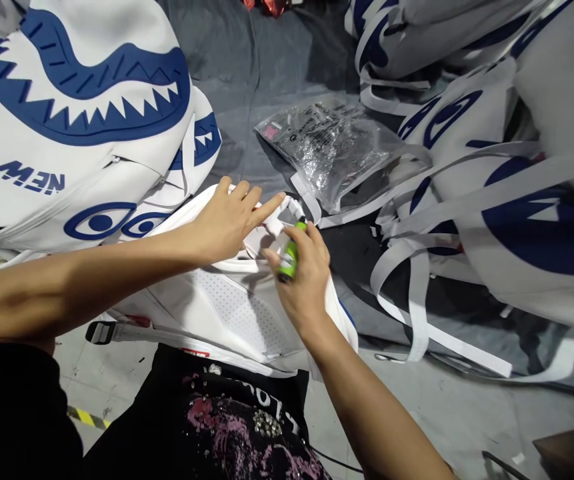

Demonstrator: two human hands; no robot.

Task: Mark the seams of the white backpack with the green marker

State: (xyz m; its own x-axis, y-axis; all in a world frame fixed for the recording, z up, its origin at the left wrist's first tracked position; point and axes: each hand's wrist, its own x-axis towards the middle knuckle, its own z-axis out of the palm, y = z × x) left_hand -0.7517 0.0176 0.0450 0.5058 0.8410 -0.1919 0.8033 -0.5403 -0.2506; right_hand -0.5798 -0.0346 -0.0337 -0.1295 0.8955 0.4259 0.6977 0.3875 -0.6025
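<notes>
A white backpack [161,300] with a dotted mesh back panel lies in front of me, its upper edge towards my hands. My left hand [231,223] rests on that upper edge with its fingers apart and the index finger stretched right, near a white loop [291,205]. My right hand [304,273] is closed around a short green tube with black ends [289,257]. The tube's black tip meets or nearly meets the white loop. Its exact kind is unclear, and the fingers partly cover it.
White backpacks with blue shark-mouth prints [117,113] stand at the left. More white backpacks [527,220] are piled at the right, with loose white straps [419,293] hanging over the dark cloth. A crumpled clear plastic bag [331,140] lies beyond my hands.
</notes>
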